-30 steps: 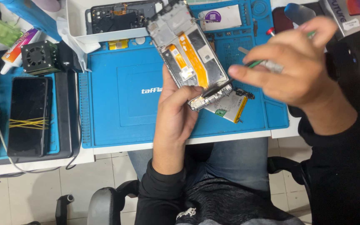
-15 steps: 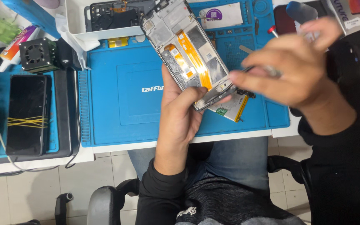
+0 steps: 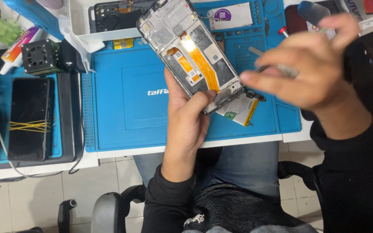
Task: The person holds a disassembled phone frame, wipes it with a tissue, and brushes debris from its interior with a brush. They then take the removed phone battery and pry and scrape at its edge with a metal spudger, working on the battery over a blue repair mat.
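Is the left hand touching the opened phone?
Touching. The head view shows the left hand gripping the phone from below, its thumb pressed on the lower edge.

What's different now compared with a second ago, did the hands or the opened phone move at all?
The left hand has tilted the opened phone further up and toward the white tray. The right hand has drawn slightly rightward off its lower end, keeping hold of the thin metal tool; it is blurred. Nothing was let go. The blue mat, the loose battery and the dark phone with rubber bands stayed put.
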